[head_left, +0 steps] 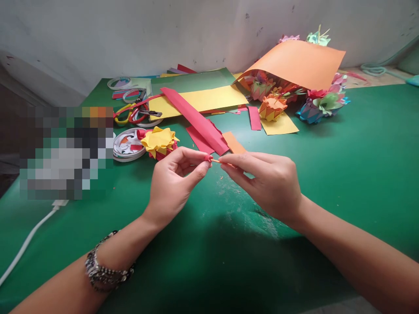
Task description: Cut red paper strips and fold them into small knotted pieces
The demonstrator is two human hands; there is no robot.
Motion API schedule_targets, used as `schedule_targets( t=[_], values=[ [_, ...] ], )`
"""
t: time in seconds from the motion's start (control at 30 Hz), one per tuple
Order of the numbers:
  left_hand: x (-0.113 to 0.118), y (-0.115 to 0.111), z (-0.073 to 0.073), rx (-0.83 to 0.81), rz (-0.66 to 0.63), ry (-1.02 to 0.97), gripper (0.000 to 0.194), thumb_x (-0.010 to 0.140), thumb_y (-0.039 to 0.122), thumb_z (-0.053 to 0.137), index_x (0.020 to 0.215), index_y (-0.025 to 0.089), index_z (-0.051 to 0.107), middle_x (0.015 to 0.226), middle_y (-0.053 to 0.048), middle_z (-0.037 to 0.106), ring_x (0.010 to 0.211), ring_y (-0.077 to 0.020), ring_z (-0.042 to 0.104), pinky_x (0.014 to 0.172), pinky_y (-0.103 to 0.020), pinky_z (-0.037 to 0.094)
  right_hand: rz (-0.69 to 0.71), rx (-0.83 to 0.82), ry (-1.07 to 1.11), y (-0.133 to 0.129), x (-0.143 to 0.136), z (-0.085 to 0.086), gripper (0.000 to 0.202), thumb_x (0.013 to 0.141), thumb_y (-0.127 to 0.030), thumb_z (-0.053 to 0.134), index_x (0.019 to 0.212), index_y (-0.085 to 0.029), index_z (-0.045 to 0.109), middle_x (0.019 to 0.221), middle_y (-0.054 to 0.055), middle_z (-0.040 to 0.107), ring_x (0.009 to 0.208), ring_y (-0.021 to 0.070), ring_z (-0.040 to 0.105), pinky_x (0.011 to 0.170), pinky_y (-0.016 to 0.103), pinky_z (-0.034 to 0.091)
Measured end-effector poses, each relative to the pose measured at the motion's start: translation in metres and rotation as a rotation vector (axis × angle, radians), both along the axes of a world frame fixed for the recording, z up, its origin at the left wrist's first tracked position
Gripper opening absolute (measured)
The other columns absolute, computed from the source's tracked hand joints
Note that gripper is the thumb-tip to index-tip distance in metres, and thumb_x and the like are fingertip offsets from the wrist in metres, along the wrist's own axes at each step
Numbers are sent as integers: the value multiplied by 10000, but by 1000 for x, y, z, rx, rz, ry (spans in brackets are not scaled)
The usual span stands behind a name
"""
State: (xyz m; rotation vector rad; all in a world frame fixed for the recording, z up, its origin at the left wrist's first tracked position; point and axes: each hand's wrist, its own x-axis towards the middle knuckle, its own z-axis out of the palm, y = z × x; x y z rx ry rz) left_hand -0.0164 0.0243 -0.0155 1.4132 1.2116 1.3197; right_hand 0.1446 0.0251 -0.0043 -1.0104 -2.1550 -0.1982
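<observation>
Between thumb and forefinger, my left hand pinches a small red paper piece. A thin orange strip runs from it into the closed fingertips of my right hand; whether it is paper or a stick I cannot tell. Both hands are above the green table. Just beyond the fingers lie a long red paper strip and an orange paper piece. A yellow and red folded paper flower stands behind my left hand.
At the left are rolls of tape, scissors and a blurred-out patch with a white cable. Yellow paper lies at the back. On the right, orange paper covers several paper flowers; an orange flower sits in front.
</observation>
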Motion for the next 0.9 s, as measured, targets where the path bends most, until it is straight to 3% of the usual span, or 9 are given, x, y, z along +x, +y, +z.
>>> schedule_targets(
  t=[0.2,0.4,0.5,0.67,0.73,0.8,0.9],
  values=[
    [-1,-1,-3,88,5,84,82,694,213,637,754,159,621,756,-6,669,719,-119,629,677,-216,525,-8,35,-67,1,0,0,187,826,-186,496,731,-163,655,606,-3,648,515,75,548,495,188,374],
    [-2,-2,-4,155,10,170,65,713,199,618,772,172,625,764,3,668,745,-119,618,716,-221,519,6,-67,-97,1,0,-2,213,838,-193,464,738,-169,650,608,8,635,507,79,500,488,199,334],
    [-2,-3,-4,194,14,217,64,721,198,607,776,172,626,774,-4,663,752,-129,615,723,-237,518,15,-207,-15,1,-1,0,215,839,-236,462,747,-174,647,581,-3,610,485,69,456,479,194,314],
    [-4,-4,-3,297,9,319,61,724,179,595,775,179,629,784,-1,661,747,-129,608,715,-239,511,107,-626,192,3,-3,8,189,818,-226,487,739,-145,639,456,-54,440,410,42,315,409,177,255],
    [-5,-3,-3,315,5,349,65,720,175,597,773,182,632,783,2,662,732,-127,607,709,-239,511,130,-693,211,3,-3,8,212,828,-236,472,733,-143,637,454,-56,418,409,41,308,399,176,248],
    [-5,-3,-2,311,-5,361,62,720,176,597,771,181,632,781,1,661,725,-125,606,707,-236,511,103,-579,187,2,-3,5,191,820,-233,490,732,-146,636,463,-53,439,419,43,327,412,177,259],
    [-5,-3,-2,266,-25,327,57,726,179,595,774,172,626,781,-4,659,729,-123,608,716,-232,513,26,-233,43,1,-2,1,191,816,-204,491,690,-161,627,503,-30,511,451,54,375,457,193,282]
  ],
)
